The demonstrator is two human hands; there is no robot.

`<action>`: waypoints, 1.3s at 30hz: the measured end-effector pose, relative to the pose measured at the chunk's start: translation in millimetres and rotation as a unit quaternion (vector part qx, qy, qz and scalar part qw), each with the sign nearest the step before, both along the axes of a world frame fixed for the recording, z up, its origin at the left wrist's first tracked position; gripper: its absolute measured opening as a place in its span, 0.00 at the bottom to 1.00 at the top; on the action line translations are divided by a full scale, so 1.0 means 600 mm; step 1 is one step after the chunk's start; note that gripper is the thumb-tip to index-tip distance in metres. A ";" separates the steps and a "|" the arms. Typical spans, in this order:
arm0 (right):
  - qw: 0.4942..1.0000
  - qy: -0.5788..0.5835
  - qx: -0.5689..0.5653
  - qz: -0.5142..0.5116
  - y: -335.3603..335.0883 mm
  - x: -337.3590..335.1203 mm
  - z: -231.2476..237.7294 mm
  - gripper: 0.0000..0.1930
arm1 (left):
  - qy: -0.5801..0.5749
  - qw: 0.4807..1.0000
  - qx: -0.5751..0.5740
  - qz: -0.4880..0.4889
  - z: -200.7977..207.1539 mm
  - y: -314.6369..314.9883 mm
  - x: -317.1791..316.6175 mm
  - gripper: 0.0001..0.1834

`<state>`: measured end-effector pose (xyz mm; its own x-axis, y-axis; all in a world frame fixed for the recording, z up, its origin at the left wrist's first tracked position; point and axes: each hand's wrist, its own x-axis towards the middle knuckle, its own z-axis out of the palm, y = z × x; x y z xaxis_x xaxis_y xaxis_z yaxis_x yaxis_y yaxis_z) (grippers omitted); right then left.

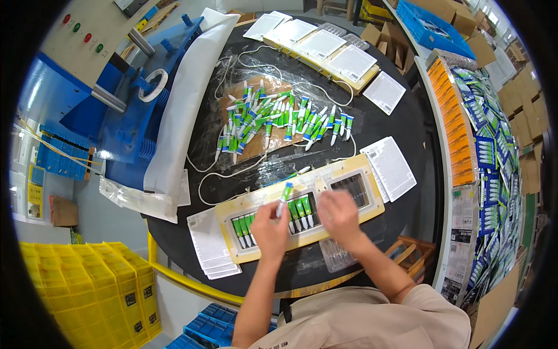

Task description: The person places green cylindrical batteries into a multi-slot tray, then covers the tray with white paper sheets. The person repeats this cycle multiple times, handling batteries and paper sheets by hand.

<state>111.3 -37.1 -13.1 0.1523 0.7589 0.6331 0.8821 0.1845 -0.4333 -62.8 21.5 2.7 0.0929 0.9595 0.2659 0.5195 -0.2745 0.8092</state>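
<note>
The left hand [268, 224] pinches a small green tube [284, 198], held almost upright just above the tray [354, 216] on the surface. The right hand [339, 214] rests spread over the tray's middle, touching the tubes [301, 210] lying there. Their long sides point away from the person.

The left hand [268, 228] holds a small green-and-white tube [284, 198] upright in its fingers [278, 208] above a cream tray [256, 244] with three windows. The right hand [340, 214] rests over the tray's middle window, beside a row of tubes [301, 212] lying in it. More tubes fill the left window [243, 228]. A loose pile of tubes [279, 119] lies farther back on the round black tabletop [401, 134], with white cards [390, 167] just right of the tray.
</note>
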 end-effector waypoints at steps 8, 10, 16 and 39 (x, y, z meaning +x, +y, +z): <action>0.980 -0.038 -0.137 -0.139 0.168 0.219 -0.010 0.05 | 0.122 0.988 0.091 -0.018 -0.039 -0.076 0.078 0.08; 0.975 -0.035 -0.170 -0.141 0.177 0.220 0.007 0.06 | 0.127 0.990 0.067 -0.016 -0.038 -0.083 0.084 0.08; 0.953 0.230 -0.198 0.007 0.030 0.094 0.078 0.08 | -0.236 0.925 -0.296 0.024 -0.008 -0.112 0.082 0.08; 0.993 -0.039 -0.111 -0.026 -0.023 -0.046 -0.040 0.14 | 0.311 0.928 0.077 -0.190 -0.069 -0.100 -0.004 0.28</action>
